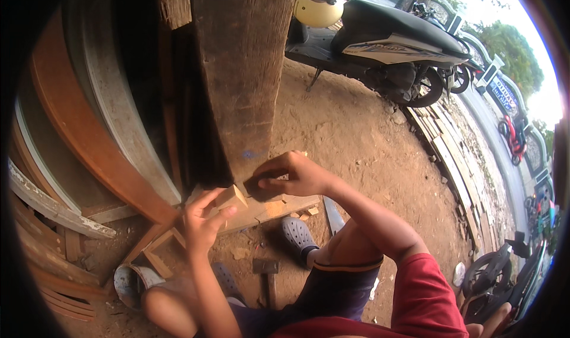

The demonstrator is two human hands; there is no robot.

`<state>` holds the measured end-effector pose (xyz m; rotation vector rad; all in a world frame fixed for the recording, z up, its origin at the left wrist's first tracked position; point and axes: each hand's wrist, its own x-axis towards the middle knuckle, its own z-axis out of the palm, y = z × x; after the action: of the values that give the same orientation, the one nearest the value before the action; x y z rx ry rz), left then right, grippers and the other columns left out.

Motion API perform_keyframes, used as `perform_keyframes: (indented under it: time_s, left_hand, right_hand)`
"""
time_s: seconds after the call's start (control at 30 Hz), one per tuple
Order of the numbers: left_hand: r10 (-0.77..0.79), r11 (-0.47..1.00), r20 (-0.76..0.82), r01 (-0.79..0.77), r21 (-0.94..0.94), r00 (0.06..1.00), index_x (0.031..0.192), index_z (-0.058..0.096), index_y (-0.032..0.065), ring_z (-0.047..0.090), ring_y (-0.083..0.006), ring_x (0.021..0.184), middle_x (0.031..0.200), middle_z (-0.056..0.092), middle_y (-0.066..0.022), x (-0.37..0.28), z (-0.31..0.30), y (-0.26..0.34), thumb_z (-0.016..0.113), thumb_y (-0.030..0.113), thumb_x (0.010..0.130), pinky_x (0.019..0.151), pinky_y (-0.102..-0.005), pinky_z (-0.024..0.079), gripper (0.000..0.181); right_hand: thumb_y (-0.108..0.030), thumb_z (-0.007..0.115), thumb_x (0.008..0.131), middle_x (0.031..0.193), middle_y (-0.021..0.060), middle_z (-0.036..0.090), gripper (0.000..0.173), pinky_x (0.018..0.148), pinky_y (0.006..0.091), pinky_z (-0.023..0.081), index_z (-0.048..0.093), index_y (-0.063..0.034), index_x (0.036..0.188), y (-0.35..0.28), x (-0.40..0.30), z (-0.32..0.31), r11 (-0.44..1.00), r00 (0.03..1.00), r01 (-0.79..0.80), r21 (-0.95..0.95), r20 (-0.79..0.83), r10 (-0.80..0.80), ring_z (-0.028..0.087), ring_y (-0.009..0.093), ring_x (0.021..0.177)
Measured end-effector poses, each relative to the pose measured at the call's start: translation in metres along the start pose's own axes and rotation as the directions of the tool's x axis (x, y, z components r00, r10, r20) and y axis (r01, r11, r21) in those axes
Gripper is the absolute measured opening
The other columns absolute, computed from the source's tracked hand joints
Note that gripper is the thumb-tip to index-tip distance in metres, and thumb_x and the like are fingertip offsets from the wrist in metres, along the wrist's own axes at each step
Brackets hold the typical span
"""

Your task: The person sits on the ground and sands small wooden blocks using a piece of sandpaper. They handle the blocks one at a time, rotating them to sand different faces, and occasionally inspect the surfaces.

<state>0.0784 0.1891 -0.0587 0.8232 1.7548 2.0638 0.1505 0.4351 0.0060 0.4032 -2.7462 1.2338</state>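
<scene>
My left hand (202, 220) holds a small pale wood block (231, 198) between thumb and fingers, with the block's cut faces turned up. To its right, my right hand (296, 174) hovers over a low board (267, 211), fingers bent and thumb apart from them. Deep shadow lies under those fingers, so whether they hold anything cannot be made out. Sawdust (274, 208) is scattered on the board, and a thick wooden plank (240, 79) rises just beyond it. Small wood offcuts (308, 213) lie by the board's near edge.
A saw-like metal blade (332, 215) lies beside my right leg. A hammer (266, 269) rests between my feet, and a metal can (133, 284) lies to the left. Curved-looking wooden frames (98, 128) lean at left. A scooter (383, 48) stands beyond the plank.
</scene>
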Motion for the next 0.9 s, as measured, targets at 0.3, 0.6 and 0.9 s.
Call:
perform_keyframes:
  time_s: [0.3, 0.6, 0.9]
  left_hand:
    - [-0.214, 0.946, -0.212, 0.148, -0.288, 0.954, 0.122, 0.06, -0.0051, 0.065, -0.014, 0.095, 0.11, 0.068, -0.0099, 0.002, 0.023, -0.01, 0.071, 0.002, 0.084, 0.087, -0.0242, 0.048, 0.04]
    - [-0.099, 0.947, -0.275, 0.006, -0.32, 0.956, 0.121, 0.061, -0.0039, 0.062, -0.0128, 0.101, 0.112, 0.066, -0.0073, 0.001, 0.03, -0.017, 0.062, 0.004, 0.09, 0.091, -0.027, 0.046, 0.032]
    - [-0.071, 0.976, -0.341, -0.006, -0.219, 0.937, 0.123, 0.061, -0.004, 0.062, -0.0129, 0.101, 0.112, 0.067, -0.0071, -0.003, 0.032, -0.01, 0.063, 0.005, 0.091, 0.089, -0.0268, 0.047, 0.034]
  right_hand:
    - [-0.003, 0.055, 0.091, 0.114, 0.0192, 0.067, 0.049, 0.084, 0.04, 0.055, 0.046, -0.0039, 0.139, -0.04, -0.002, 0.03, 0.995, 0.988, -0.014, 0.1, -0.153, 0.029, 0.067, 0.034, 0.1]
    - [-0.01, 0.048, 0.099, 0.12, 0.0213, 0.063, 0.04, 0.088, 0.0387, 0.053, 0.046, -0.0023, 0.139, -0.035, 0.001, 0.07, 0.991, 0.945, 0.129, 0.044, -0.307, -0.11, 0.066, 0.033, 0.104]
    - [-0.009, 0.045, 0.101, 0.095, 0.0174, 0.069, 0.037, 0.082, 0.0368, 0.054, 0.048, -0.0025, 0.137, -0.047, 0.006, 0.078, 0.972, 0.939, 0.06, 0.229, -0.343, 0.023, 0.07, 0.028, 0.091]
